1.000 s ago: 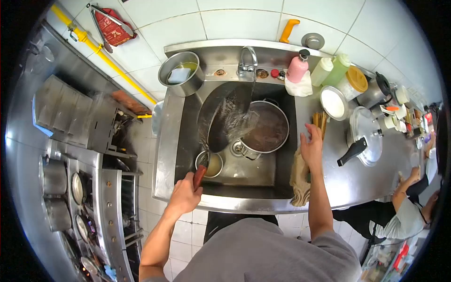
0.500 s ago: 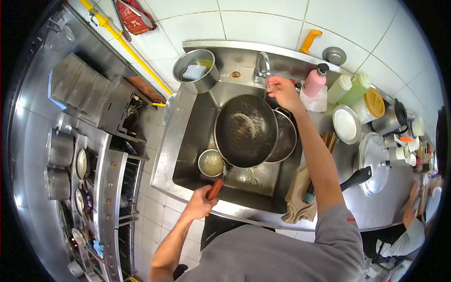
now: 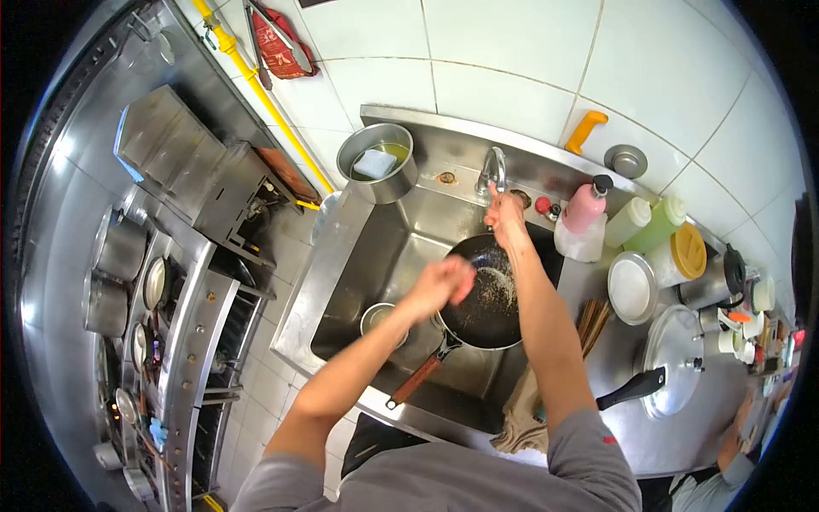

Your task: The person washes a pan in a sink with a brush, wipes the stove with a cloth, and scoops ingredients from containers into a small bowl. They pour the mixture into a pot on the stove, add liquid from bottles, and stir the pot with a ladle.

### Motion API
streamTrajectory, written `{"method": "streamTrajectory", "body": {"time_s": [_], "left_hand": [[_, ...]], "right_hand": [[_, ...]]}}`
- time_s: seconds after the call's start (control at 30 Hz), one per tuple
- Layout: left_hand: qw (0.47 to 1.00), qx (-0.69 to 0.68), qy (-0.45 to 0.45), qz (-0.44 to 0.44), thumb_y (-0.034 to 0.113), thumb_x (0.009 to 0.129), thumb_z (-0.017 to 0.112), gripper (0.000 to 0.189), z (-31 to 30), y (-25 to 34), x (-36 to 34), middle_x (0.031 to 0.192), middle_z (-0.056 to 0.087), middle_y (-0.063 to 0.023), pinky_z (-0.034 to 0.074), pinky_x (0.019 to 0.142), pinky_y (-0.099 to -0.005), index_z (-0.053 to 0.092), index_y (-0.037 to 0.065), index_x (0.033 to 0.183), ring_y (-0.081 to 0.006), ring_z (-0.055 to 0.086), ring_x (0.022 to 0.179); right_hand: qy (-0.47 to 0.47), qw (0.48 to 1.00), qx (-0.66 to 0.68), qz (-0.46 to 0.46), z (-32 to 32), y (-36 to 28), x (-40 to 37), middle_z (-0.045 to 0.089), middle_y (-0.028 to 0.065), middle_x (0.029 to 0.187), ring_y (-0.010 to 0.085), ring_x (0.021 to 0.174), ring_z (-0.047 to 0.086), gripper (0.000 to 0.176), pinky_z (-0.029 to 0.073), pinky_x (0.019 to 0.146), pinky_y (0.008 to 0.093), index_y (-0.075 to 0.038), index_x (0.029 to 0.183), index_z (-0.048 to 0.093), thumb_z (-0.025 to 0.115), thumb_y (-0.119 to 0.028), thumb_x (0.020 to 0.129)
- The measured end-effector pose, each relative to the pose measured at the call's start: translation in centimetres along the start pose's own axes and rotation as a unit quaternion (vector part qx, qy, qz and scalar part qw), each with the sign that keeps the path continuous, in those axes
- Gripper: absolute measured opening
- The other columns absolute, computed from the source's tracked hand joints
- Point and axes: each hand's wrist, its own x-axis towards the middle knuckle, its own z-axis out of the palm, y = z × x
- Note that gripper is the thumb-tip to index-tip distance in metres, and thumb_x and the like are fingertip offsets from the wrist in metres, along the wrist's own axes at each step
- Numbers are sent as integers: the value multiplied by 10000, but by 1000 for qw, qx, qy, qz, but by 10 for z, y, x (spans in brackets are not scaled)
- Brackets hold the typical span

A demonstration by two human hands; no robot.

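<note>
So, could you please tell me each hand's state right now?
Left hand: blurred near the pan; open or closed cannot be told.
Right hand: at the faucet; grip cannot be told.

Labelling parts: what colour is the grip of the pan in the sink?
The pan's grip is reddish-brown, best seen in the head view.

Dark pan [image 3: 478, 321], brown handle [image 3: 416, 381], face up in sink [image 3: 375, 260], chrome faucet [image 3: 496, 162] beyond

I had a bright view, with glare spots on the steel wall [image 3: 64, 230] at far left and dark shade inside the sink [image 3: 348, 320]. Motion blurred the left grip [image 3: 439, 288]; distortion bowed the tiles [image 3: 512, 43] and my corners fell black.
</note>
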Motion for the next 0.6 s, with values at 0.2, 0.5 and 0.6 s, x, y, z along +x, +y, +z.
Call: {"method": "streamTrajectory", "body": {"time_s": [0.2,0.5,0.6], "left_hand": [[959,-275,68,2,114,924,516,116,14,1,190,692,586,-82,505,596,-324,587,26,950,-188,586,601],[909,341,239,41,453,851,494,494,59,25,180,976,633,-248,482,822,-438,653,-5,945,-388,608,957],[933,294,209,14,443,876,436,491,49,56,139,958,631,-231,472,833,-443,627,3,984,-379,609,947]], "right_hand": [[-252,859,446,9,-34,70,33,586,66,715,198,633,576,390,516,600,343,-66,812,553,394,-392,956],[41,992,-109,-54,-1,-1,12,604,68,774,186,611,578,293,473,507,299,-50,997,604,512,-315,914],[91,685,-696,-195,-19,26,33,621,72,778,196,605,591,283,472,496,299,-33,988,626,535,-287,901]]}}
